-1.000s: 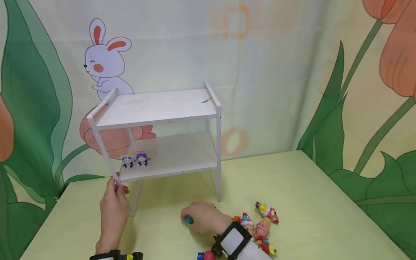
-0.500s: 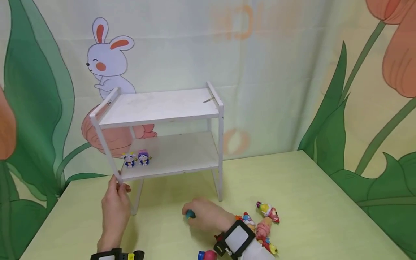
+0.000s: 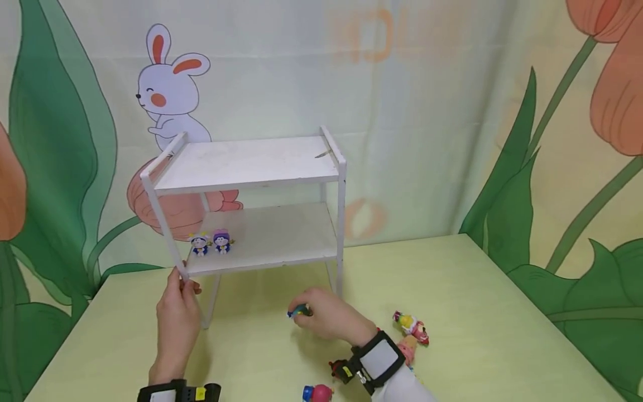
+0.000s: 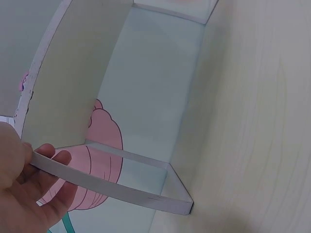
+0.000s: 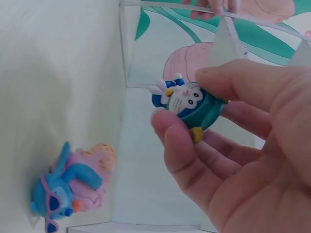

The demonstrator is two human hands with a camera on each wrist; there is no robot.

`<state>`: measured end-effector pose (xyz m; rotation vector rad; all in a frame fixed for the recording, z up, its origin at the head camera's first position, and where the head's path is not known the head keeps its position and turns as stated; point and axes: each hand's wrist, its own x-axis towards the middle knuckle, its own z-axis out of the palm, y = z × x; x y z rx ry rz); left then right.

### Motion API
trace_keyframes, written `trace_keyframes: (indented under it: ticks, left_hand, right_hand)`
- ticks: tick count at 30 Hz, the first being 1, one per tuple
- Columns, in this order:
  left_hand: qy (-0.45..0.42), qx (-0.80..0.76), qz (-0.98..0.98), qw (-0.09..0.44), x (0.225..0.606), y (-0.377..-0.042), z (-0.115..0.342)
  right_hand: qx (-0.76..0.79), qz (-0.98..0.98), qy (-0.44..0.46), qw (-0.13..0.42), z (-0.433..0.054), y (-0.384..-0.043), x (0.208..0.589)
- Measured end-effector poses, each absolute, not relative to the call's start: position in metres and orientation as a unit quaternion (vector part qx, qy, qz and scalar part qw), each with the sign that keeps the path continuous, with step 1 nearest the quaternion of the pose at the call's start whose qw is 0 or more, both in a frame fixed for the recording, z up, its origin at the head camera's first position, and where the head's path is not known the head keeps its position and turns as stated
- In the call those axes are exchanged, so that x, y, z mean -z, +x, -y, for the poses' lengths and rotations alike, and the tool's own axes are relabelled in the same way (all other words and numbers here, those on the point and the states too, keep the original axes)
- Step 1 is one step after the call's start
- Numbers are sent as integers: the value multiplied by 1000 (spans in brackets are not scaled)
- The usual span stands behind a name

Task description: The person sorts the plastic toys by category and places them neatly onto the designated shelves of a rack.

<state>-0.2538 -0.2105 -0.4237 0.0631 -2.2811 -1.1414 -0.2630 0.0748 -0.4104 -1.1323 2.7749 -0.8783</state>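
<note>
The right hand [image 3: 329, 315] pinches a teal figurine [image 5: 206, 115] in front of the white shelf [image 3: 251, 161], while the left hand [image 3: 177, 324] grips that shelf's front-left leg [image 3: 164, 228]. Two blue figurines [image 3: 222, 244] stand at the left end of its lower board [image 3: 283, 231]. Behind the shelf, orange lettering [image 3: 387, 34] on the backdrop [image 3: 427, 111] is too blurred to read.

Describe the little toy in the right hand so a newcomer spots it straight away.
Find the white two-tier rack on the pale table; the person's right hand is in front of it. That hand pinches a small teal figurine. Its whiskered white face sets it apart from the blue toy with pink-rimmed sunglasses.
</note>
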Motion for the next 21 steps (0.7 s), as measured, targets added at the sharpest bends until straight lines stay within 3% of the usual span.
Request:
trace_keyframes:
  ticks: [9, 21]
  left_hand:
    - [14, 433, 852, 293, 424, -255, 210]
    - [14, 437, 849, 297, 427, -253, 211]
  right_hand:
    - [311, -886, -344, 4, -80, -259, 397]
    - [394, -867, -302, 40, -86, -255, 384]
